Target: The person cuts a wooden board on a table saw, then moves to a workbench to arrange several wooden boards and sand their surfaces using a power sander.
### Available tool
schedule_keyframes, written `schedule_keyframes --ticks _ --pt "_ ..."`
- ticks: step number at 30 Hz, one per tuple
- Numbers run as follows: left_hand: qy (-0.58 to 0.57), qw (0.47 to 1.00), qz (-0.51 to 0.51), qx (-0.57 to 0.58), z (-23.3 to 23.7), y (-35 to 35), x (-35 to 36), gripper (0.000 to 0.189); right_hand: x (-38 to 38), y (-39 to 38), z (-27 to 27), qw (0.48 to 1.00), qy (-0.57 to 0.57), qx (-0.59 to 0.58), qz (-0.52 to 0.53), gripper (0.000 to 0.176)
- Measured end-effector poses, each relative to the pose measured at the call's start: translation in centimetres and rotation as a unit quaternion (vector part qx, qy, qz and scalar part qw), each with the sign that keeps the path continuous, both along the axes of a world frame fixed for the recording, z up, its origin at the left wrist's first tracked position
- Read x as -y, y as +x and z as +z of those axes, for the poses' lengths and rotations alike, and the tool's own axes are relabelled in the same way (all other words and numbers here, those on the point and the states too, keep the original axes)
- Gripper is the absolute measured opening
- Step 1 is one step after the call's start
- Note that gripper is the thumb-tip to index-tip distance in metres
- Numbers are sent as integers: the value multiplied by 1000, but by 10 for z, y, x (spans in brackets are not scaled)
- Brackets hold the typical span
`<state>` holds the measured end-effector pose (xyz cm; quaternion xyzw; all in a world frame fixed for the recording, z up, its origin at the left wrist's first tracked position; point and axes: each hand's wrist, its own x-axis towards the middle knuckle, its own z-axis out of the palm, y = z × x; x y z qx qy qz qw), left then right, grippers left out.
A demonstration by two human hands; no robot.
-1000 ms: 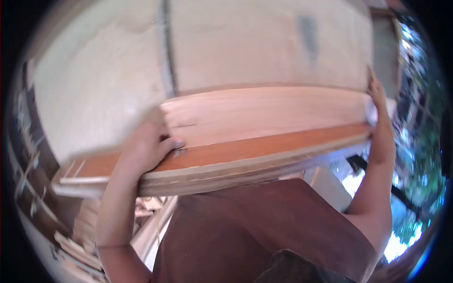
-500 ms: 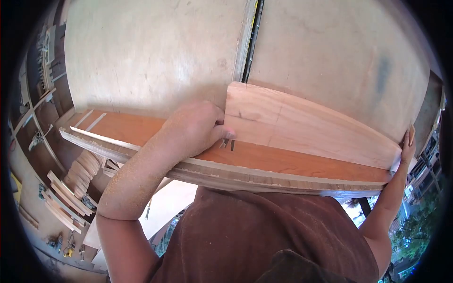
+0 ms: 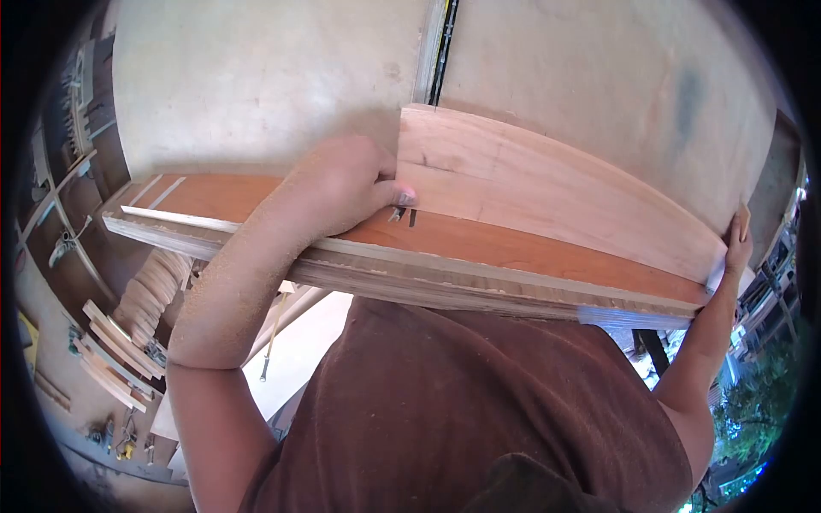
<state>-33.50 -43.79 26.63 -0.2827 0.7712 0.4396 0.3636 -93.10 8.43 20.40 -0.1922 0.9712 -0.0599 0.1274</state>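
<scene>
A pale reddish plank (image 3: pixel 522 184) with a curved upper edge stands on its long side on a narrow orange-brown board (image 3: pixel 487 238). My left hand (image 3: pixel 363 184), its forearm dusted with sawdust, is closed on the plank's left end; the thumb shows at the lower corner, while the other fingers are mostly hidden. My right hand (image 3: pixel 738 248) grips the far right end, fingers wrapped round it. Just below my left thumb, a small metal piece (image 3: pixel 398 215) and a dark slot (image 3: pixel 413 219) show in the orange-brown surface.
A layered wooden edge (image 3: pixel 445 286) runs along the front, close to my torso. Large plywood panels (image 3: pixel 256 77) lie behind the plank, with a dark rail (image 3: pixel 442 51) between them. Curved wood pieces (image 3: pixel 150 295) and a ribbed stack sit at lower left. Foliage (image 3: pixel 757 402) shows at lower right.
The whole view has shifted, so the plank, board and both hands appear higher in the picture. Both hands keep their hold, and the plank's position on the board looks nearly the same.
</scene>
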Motion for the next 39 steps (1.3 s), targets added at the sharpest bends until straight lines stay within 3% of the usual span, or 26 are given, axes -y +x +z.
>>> schedule_keyframes --ticks 7,9,29,31,39 --pt "-15 998 -33 -60 -3 4 2 37 2 1 -3 998 -46 -5 39 59" --pt "-16 999 -47 -13 1 0 3 38 -2 2 0 1000 -8 5 9 61" --pt "-14 999 -35 -39 -4 5 1 41 -8 -3 -3 999 -48 0 2 53" --pt "-14 999 -32 -37 -3 4 0 41 -7 -5 0 998 -30 31 -41 54" --pt "-3 998 -58 -21 -5 4 1 42 -10 -5 -1 999 -33 4 -3 56"
